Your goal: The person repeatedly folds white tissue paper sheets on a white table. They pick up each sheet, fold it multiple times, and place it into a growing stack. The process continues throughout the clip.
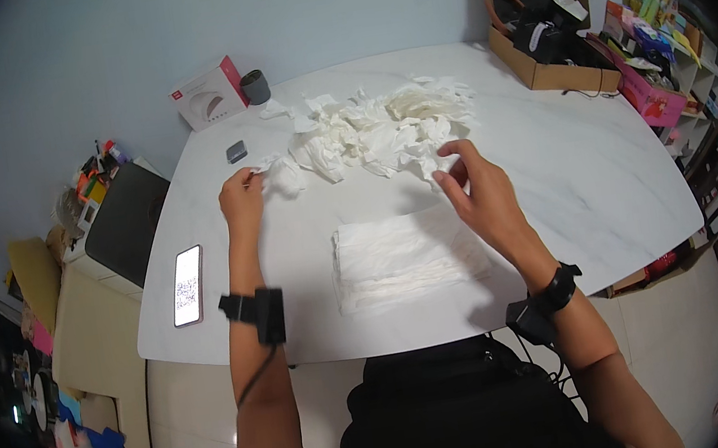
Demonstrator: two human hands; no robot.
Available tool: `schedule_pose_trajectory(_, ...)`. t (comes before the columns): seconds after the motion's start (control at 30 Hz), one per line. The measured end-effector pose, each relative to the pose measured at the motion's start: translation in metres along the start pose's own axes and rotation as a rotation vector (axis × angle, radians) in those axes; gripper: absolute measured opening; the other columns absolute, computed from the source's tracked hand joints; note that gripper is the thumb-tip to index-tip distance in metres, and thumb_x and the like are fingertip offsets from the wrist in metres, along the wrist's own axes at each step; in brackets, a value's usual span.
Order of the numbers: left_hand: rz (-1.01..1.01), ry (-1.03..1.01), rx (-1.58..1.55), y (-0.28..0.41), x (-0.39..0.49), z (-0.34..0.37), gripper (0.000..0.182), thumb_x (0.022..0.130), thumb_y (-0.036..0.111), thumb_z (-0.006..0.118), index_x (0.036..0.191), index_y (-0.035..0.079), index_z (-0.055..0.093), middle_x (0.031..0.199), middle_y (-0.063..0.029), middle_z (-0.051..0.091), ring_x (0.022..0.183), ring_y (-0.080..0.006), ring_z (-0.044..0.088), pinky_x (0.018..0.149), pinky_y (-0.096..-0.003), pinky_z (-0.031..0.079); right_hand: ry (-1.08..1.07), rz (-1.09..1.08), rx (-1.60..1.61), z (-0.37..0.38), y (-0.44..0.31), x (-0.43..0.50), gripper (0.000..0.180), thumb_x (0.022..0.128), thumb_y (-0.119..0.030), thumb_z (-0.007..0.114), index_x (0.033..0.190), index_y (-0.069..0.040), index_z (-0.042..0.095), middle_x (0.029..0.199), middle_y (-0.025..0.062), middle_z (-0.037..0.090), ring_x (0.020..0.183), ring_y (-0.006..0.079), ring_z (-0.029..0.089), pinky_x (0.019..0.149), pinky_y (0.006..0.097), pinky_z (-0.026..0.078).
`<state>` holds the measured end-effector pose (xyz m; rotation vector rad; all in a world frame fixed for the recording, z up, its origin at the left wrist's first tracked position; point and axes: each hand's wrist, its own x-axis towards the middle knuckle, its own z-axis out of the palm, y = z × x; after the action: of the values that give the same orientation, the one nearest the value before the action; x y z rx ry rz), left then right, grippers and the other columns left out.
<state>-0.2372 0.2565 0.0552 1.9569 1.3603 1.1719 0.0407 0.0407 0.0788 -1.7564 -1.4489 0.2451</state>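
A heap of crumpled white tissue sheets (374,130) lies across the back middle of the white table (568,162). My left hand (242,197) pinches the corner of a crumpled tissue (283,176) at the heap's left end. At the front right of the heap is my right hand (480,191), thumb and forefinger apart beside a crumpled tissue; contact with it is unclear. Between my forearms, near the front edge, a stack of flat white sheets (407,255) lies in layers. Each wrist wears a black strapped device.
A lit phone (188,286) lies at the left, with a small dark device (236,151) farther back. A printed box (211,100) and dark cup (255,87) stand at the back left. An open cardboard box (543,74) and a pink box (653,104) are at the right.
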Motion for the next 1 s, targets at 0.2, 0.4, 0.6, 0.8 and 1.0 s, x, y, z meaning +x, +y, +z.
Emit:
schedule_pose_trajectory(0.2, -0.06, -0.23, -0.846, 0.093, -0.102, 0.046, 0.018, 0.094, 0.014, 0.061, 0.103, -0.001, 0.065, 0.089, -0.0012, 0.067, 0.074, -0.0061, 0.057, 0.069, -0.0212, 0.044, -0.193, -0.076, 0.666, 0.022, -0.021, 0.004, 0.055, 0.087, -0.031, 0.072, 0.131, -0.005, 0.05, 0.124, 0.0139, 0.057, 0.111, 0.0234, 0.056, 0.09, 0.0353, 0.048)
schedule_pose_trajectory(0.4, -0.194, -0.161, -1.089, 0.127, -0.134, 0.044, 0.024, 0.098, 0.013, 0.055, 0.117, -0.001, 0.057, 0.104, -0.0068, 0.066, 0.091, -0.0128, 0.063, 0.081, -0.0284, 0.051, -0.095, 0.014, 0.74, 0.015, -0.021, -0.003, 0.02, 0.091, -0.022, 0.066, 0.092, -0.003, 0.064, 0.076, -0.0016, 0.059, 0.065, 0.0051, 0.047, 0.059, 0.0229, 0.039)
schedule_pose_trajectory(0.6, -0.102, -0.441, -0.941, 0.128, -0.121, 0.037, 0.028, 0.09, 0.008, 0.067, 0.115, -0.003, 0.061, 0.096, -0.0054, 0.067, 0.083, -0.0101, 0.063, 0.074, -0.024, 0.048, -0.057, -0.108, 0.451, 0.008, -0.018, -0.012, 0.019, 0.09, -0.021, 0.066, 0.094, -0.002, 0.063, 0.067, 0.0051, 0.057, 0.061, 0.01, 0.048, 0.057, 0.0277, 0.04)
schedule_pose_trajectory(0.8, -0.101, -0.161, -0.724, 0.121, -0.115, 0.044, 0.014, 0.087, 0.009, 0.071, 0.093, -0.004, 0.069, 0.089, -0.0021, 0.066, 0.074, -0.0071, 0.058, 0.067, -0.0199, 0.044, -0.089, -0.086, 0.362, -0.002, -0.003, -0.01, 0.017, 0.09, -0.017, 0.064, 0.095, -0.001, 0.062, 0.07, -0.0005, 0.055, 0.067, 0.0071, 0.047, 0.062, 0.0237, 0.039)
schedule_pose_trajectory(1.0, -0.17, 0.06, -0.821, 0.112, -0.132, 0.059, 0.013, 0.089, 0.008, 0.07, 0.089, -0.005, 0.069, 0.074, 0.0036, 0.058, 0.067, -0.0038, 0.049, 0.059, -0.0204, 0.04, -0.075, 0.131, 0.959, 0.006, 0.008, -0.014, 0.022, 0.098, -0.022, 0.06, 0.09, -0.002, 0.066, 0.075, -0.0078, 0.056, 0.07, 0.0004, 0.048, 0.063, 0.0193, 0.039)
